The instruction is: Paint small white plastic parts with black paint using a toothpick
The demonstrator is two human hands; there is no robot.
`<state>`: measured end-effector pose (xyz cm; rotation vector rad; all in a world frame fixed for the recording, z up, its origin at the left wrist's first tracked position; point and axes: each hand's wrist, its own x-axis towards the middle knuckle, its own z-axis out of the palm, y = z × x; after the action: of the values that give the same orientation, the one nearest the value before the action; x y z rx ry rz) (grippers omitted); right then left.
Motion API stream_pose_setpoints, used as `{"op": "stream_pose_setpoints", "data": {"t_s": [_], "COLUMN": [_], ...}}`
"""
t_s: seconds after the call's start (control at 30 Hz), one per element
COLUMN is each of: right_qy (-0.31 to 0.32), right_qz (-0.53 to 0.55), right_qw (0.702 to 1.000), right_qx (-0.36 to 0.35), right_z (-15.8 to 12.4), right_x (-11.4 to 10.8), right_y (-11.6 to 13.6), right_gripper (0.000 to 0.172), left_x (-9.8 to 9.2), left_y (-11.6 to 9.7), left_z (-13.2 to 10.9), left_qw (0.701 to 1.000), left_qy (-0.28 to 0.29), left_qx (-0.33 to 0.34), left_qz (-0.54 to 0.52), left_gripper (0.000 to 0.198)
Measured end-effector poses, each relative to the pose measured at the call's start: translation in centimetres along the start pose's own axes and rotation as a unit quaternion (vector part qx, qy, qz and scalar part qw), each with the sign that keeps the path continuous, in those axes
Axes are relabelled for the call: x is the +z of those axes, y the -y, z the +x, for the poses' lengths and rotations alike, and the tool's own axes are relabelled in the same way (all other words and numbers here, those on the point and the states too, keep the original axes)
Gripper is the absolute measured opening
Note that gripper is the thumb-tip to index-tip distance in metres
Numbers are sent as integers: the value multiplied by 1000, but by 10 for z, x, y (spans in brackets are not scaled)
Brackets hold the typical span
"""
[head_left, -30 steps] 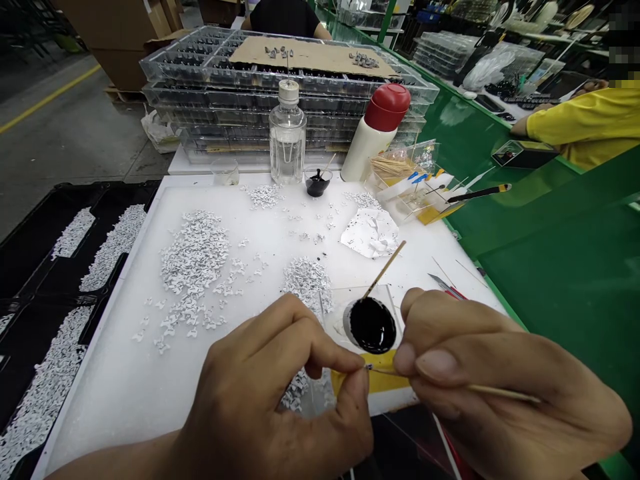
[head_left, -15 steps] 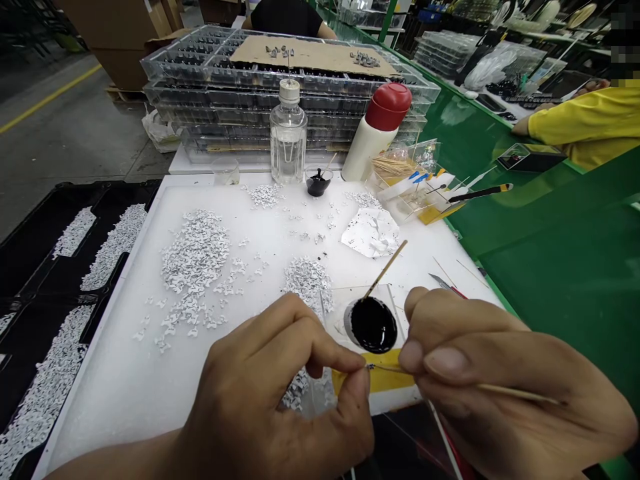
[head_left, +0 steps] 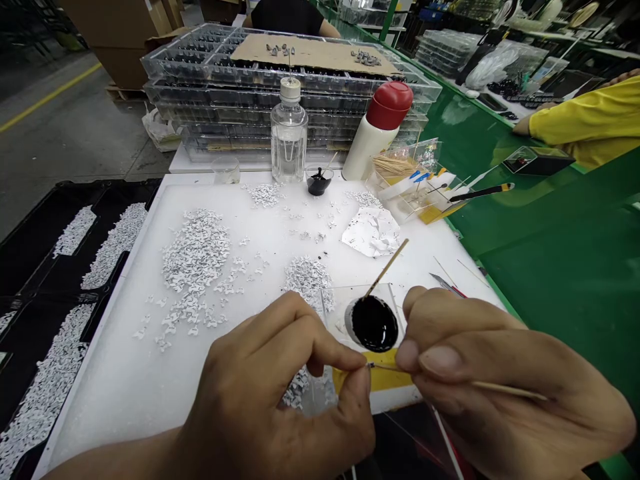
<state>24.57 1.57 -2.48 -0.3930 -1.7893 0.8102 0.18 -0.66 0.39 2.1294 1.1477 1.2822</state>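
The left hand (head_left: 280, 393) came in from the near left with its wrist low, its thumb and forefinger pinched together on a tiny part (head_left: 369, 365), too small to make out. The right hand (head_left: 500, 380) lay on the near right, its thumb and fingers clamped on a thin wooden stick (head_left: 505, 389) that ran left, its fine tip meeting the tiny part. The two hands were almost touching there, joined only by the stick.

Both hands hung over the near edge of a white foam board (head_left: 115, 400). Just beyond them, a clear plastic sheet (head_left: 340, 300) held a pool of black paint (head_left: 373, 323), with a wooden stick (head_left: 387, 267) leaning in it and yellow tape (head_left: 373, 380) along its near side. The right hand's knuckles sat just beside the sheet. A heap of small white parts (head_left: 307, 280) lay partly under the left hand, and a larger heap (head_left: 195, 250) lay farther left, with bare board between it and the hand. A black tray of white parts (head_left: 50, 373) lay past the board's left edge, and a green bench (head_left: 550, 267) ran along its right.
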Motion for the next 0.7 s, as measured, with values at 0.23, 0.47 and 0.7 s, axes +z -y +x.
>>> {"op": "stream_pose_setpoints", "data": {"t_s": [0.23,0.47,0.7], "right_qy": [3,6,5], "right_qz": [-19,-21,-22], "right_qw": [1000,1000,1000], "right_qx": [-1,-5,-2], "right_z": [4,5,3], "right_x": [1,0,-1], "right_y": [3,0,3], "right_gripper": [35,36,40], "left_x": [4,3,2], "left_y": [0,2,2], "left_z": [-1,-3,-1], "left_qw": [1000,1000,1000], "left_qy": [3,-10,0], "left_qx": [-2,-3,-5], "left_qz": [-2,-5,-5], "left_gripper": [20,20,20]}}
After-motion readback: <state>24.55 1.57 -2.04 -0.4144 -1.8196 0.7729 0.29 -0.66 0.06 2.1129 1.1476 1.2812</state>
